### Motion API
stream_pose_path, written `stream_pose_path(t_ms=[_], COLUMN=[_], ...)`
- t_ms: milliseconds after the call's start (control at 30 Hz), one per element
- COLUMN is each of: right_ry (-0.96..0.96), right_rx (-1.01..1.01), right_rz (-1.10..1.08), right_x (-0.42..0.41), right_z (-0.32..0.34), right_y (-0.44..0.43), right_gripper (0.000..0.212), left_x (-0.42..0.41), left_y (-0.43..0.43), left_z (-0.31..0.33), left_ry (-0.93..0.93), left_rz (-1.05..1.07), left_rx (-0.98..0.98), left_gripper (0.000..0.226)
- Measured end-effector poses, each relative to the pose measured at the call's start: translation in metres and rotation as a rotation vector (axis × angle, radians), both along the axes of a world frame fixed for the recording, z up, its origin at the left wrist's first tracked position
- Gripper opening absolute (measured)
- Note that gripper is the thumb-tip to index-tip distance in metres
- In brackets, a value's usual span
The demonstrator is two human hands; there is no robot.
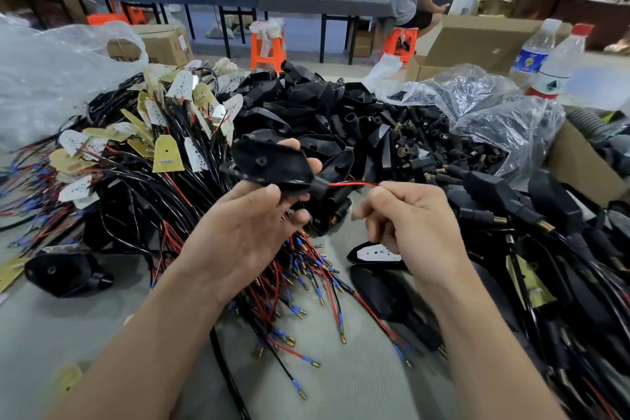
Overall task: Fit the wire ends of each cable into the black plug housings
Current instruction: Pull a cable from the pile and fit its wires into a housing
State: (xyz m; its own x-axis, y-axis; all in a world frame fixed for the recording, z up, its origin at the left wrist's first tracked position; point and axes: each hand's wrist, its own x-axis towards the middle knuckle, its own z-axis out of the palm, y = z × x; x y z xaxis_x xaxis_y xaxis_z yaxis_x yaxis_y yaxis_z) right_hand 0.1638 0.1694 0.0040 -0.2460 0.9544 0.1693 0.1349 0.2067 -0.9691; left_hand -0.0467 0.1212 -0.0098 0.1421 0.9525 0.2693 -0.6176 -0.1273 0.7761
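Note:
My left hand (pixel 252 228) holds a black plug housing (pixel 269 164) above the table, thumb on its lower edge and fingers behind it. A red wire (pixel 354 183) comes out of the housing's round neck on the right. My right hand (pixel 405 211) pinches that red wire just right of the neck. Below my hands lies a bundle of red and black cables (pixel 300 290) with blue sleeves and brass tips. A heap of empty black housings (pixel 306 102) sits behind.
Cables with white and yellow LED boards (pixel 160 133) pile at the left. A clear bag of small black plugs (pixel 443 143) lies at right, with two water bottles (pixel 559 61) behind. A loose housing (pixel 64 273) rests at lower left. A person sits on an orange stool (pixel 402 41).

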Motion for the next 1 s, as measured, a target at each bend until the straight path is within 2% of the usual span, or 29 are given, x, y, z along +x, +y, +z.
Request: stream_pose_path(t_ms=[100,233,333,400,500,567,600,667,700,800,867,933,967,1000], right_ry=[-0.135,-0.294,-0.36,-0.365,-0.195,-0.15,-0.198,-0.419,-0.522,-0.645,-0.63,-0.563,-0.532,-0.497], right_rx=[0.031,0.074,0.098,0.12,0.173,0.214,0.248,0.375,0.47,0.697,0.664,0.488,0.402,0.334], right_rz=[-0.145,-0.366,-0.565,-0.728,-0.927,-0.917,-0.895,-0.851,-0.835,-0.671,-0.44,-0.225,-0.177,-0.163], right_x=[0.002,0.004,0.006,0.006,0.005,0.003,0.002,-0.002,-0.005,-0.022,-0.034,-0.045,-0.048,-0.049], right_z=[-0.003,-0.004,-0.003,-0.002,0.002,0.004,0.005,0.007,0.009,0.007,0.0,-0.008,-0.011,-0.014], right_y=[0.0,0.001,0.004,0.003,-0.002,-0.002,-0.005,-0.011,-0.014,-0.025,-0.029,-0.032,-0.032,-0.03], right_gripper=[0.03,0.03,0.031,0.032,0.03,0.02,0.021,0.057,0.067,0.059,0.053,0.051,0.046,0.036], left_x=[-0.003,-0.004,-0.004,-0.01,-0.016,-0.013,-0.01,-0.005,-0.003,0.004,0.008,0.007,0.006,0.005], left_y=[-0.001,-0.002,-0.001,0.001,0.002,0.003,0.003,0.003,0.003,0.003,0.004,0.005,0.005,0.005], left_z=[0.0,0.002,0.007,0.012,0.013,0.01,0.009,0.007,0.006,0.005,0.003,0.001,0.001,0.001], left_ry=[0.121,0.228,0.031,-0.14,-0.226,-0.177,-0.128,0.011,0.072,0.17,0.187,0.172,0.165,0.168], left_rz=[-0.032,0.19,0.335,0.432,0.514,0.518,0.516,0.503,0.497,0.473,0.448,0.404,0.388,0.387], left_rx=[0.095,-0.006,-0.103,-0.157,-0.194,-0.212,-0.217,-0.201,-0.186,-0.174,-0.173,-0.178,-0.184,-0.19], left_gripper=[0.052,0.05,0.031,0.029,0.022,0.022,0.023,0.02,0.017,0.005,0.008,0.005,0.005,0.013])
